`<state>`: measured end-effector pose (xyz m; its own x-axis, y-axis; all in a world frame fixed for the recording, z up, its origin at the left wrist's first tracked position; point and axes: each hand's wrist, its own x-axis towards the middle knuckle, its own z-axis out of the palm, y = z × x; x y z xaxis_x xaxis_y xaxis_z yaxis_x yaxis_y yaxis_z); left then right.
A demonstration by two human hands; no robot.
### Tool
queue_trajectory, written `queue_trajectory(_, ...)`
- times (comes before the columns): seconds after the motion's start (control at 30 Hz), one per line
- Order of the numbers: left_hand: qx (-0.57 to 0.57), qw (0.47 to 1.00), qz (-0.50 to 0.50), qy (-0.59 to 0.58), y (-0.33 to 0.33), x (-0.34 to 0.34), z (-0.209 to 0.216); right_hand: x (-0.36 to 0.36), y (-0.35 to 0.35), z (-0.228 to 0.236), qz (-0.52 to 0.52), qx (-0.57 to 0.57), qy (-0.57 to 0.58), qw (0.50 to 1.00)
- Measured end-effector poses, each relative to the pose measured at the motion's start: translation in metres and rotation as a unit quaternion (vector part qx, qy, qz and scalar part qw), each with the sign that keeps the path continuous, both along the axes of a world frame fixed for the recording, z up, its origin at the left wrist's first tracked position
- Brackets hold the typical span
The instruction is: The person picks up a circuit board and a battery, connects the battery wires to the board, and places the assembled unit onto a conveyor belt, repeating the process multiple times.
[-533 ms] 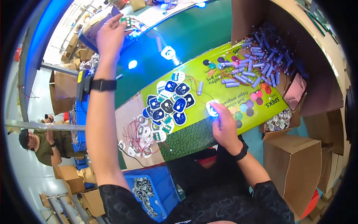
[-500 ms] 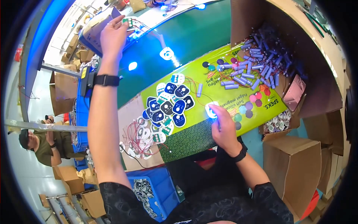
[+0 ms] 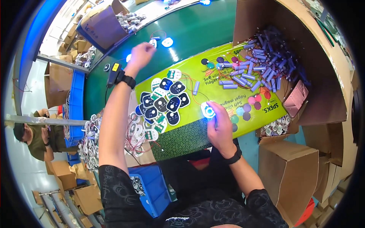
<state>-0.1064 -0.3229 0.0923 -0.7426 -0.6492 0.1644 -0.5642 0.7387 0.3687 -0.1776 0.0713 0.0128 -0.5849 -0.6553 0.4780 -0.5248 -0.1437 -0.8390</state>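
My left hand (image 3: 143,55) reaches over the green belt surface (image 3: 190,32), fingers closed at the edge of a small white module (image 3: 153,42). A thin red wire and a battery lie beside it, with a glowing round light disc (image 3: 167,42) to the right. My right hand (image 3: 220,123) pinches another white light disc (image 3: 208,110), which glows blue-white. Wires run from that disc toward a purple cylindrical battery (image 3: 195,87) and a white board (image 3: 174,74). Left of it lies a pile of dark-faced rounded panels (image 3: 161,104) and green circuit boards (image 3: 160,118).
Many purple batteries (image 3: 247,76) spill from an open cardboard box (image 3: 327,76) at the right. A pink phone-like slab (image 3: 296,98) leans there. White wired parts (image 3: 137,133) lie at the mat's left. A blue crate (image 3: 152,190) stands below; another person (image 3: 38,140) is far left.
My left hand has come down and right from beside the upper-left box, bringing the module to the belt. My right hand keeps its pinch on the lit disc. The view has shifted slightly.
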Motion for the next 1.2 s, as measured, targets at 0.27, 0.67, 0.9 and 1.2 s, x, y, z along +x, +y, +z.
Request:
queue_trajectory(0.27,0.109,0.986,-0.032,-0.119,0.085,0.008,-0.016,0.005,0.003,0.002,-0.009,0.002,-0.026,1.000)
queue_trajectory(0.67,0.196,0.944,-0.106,0.244,0.156,0.006,0.037,0.003,0.006,-0.013,-0.057,-0.027,-0.077,0.995)
queue_trajectory(0.9,0.471,0.723,-0.105,0.494,0.198,0.016,0.010,0.008,-0.009,0.021,-0.022,-0.011,-0.039,0.999)
queue_trajectory(1.2,0.545,0.633,-0.141,0.532,0.209,0.012,-0.028,0.003,-0.059,0.041,0.076,0.053,-0.215,0.972)
